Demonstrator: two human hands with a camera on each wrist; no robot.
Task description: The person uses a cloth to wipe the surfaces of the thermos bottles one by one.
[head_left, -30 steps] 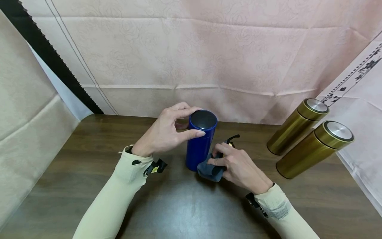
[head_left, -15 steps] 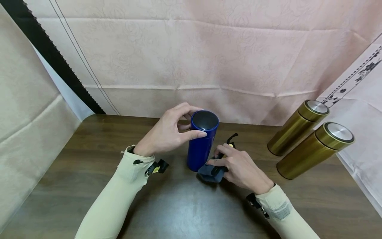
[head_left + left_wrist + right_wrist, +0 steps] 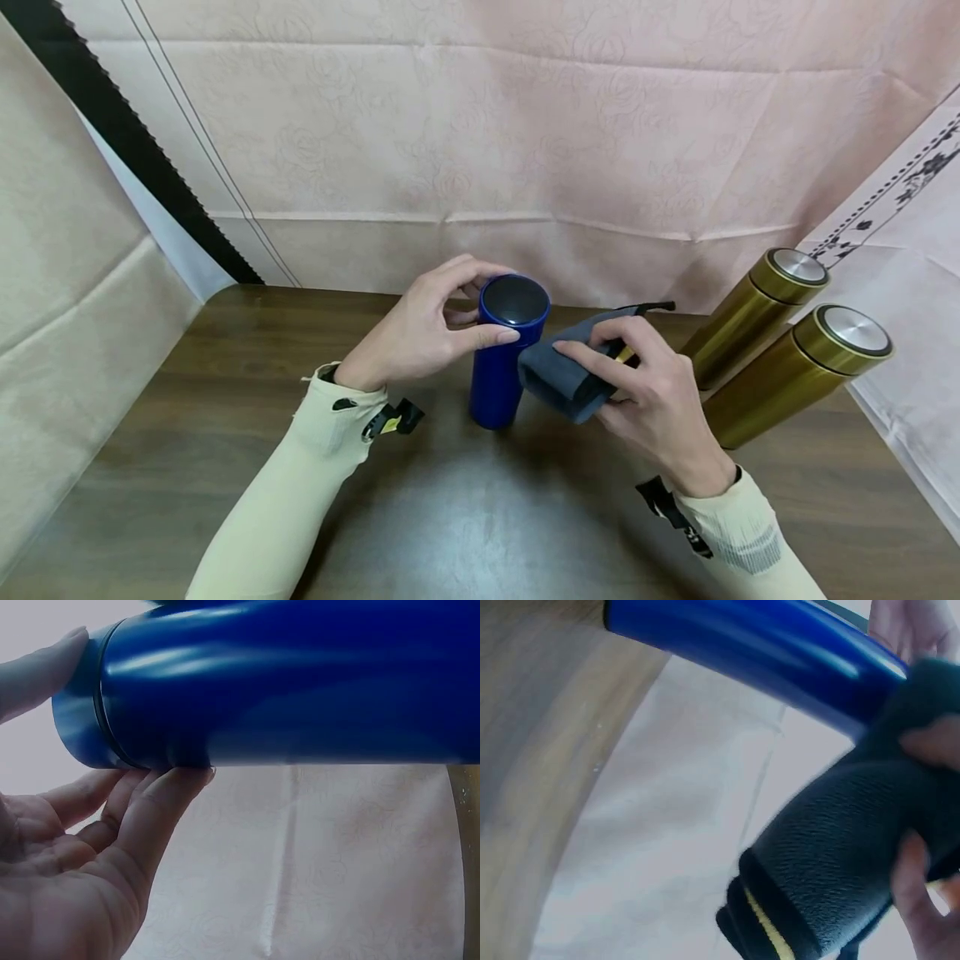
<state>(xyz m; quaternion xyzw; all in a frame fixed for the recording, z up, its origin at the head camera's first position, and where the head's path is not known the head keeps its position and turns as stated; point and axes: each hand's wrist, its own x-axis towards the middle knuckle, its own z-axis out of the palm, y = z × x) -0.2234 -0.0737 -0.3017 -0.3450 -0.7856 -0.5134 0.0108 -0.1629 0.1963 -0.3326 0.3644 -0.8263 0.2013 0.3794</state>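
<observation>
A blue thermos flask [image 3: 497, 379] with a dark, flat lid top stands upright on the wooden table. My left hand [image 3: 420, 329] grips it near the lid, thumb on the near side and fingers round the back; the left wrist view shows the fingertips against the blue body [image 3: 285, 690]. In my right hand [image 3: 652, 392] is a folded dark blue-grey cloth [image 3: 566, 367] with a black loop, pinched between thumb and fingers. The cloth is raised beside the flask's right side, overlapping its edge in the head view. A yellow edge of the cloth [image 3: 769, 922] shows in the right wrist view.
Two gold thermos flasks stand on the right, one farther back [image 3: 757, 308] and one nearer [image 3: 795, 375], partly behind my right hand. A pale patterned fabric [image 3: 480, 150] hangs along the table's back edge. The wooden table top [image 3: 465, 517] spreads in front.
My right hand has lifted the cloth from low beside the blue flask's base, up and to the right, near its upper part. The left hand and flask have barely moved.
</observation>
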